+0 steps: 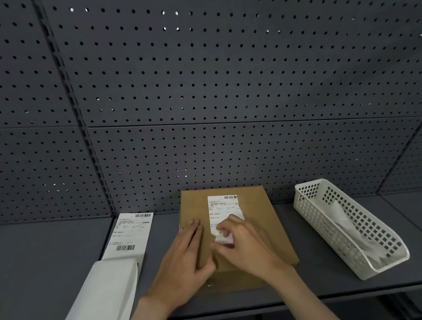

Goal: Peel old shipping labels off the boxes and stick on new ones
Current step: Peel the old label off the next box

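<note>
Already the near end of the old label (pixel 224 215) is pinched by the right hand (pixel 240 238); on the box (pixel 264 233) its length runs away, while the box is pressed flat-fingered by the left hand (pixel 184 256).

Two bare forearms come into view from below, with no sleeve, glove, watch or ring on either as far as the wrists show. The bare left hand (pixel 183 259) and the bare right hand (pixel 243 241) both have short, plain fingernails. Nothing worn is visible.
</note>
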### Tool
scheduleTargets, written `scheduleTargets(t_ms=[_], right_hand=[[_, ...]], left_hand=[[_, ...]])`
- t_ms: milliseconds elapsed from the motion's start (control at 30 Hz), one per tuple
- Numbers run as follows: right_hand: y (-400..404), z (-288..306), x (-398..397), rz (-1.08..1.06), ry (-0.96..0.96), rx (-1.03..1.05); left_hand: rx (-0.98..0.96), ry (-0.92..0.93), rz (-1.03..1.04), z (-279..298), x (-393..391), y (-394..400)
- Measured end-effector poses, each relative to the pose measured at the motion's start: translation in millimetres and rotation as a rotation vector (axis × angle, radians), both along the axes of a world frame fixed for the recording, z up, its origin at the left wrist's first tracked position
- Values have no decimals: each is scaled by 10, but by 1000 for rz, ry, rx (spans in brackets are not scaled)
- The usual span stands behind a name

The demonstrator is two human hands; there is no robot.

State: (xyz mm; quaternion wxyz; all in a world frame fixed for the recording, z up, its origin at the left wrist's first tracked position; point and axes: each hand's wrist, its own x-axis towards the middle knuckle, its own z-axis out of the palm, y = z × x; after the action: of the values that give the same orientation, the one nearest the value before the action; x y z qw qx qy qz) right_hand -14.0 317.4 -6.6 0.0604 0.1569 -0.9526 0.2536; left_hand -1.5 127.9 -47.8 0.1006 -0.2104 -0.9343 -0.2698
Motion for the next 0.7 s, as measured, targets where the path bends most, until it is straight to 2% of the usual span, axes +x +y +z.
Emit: scheduleTargets(t_ms=[200,333,467,567,700], right_hand=[[-92,-56,-1,-41,70,41],[-35,-42,-53,-107,11,-172],[-3,22,-52,-125,-9,-250],[38,30,3,-23,-11,-176],[40,53,0,81,35,75]], left_hand=[[-15,-9,7,3,-12,5],[-23,-9,4,31,-5,13],[-23,-6,1,28,-15,11],[-30,-12,1,-4,-35,7],[-28,-8,-3,-20,-42,0]])
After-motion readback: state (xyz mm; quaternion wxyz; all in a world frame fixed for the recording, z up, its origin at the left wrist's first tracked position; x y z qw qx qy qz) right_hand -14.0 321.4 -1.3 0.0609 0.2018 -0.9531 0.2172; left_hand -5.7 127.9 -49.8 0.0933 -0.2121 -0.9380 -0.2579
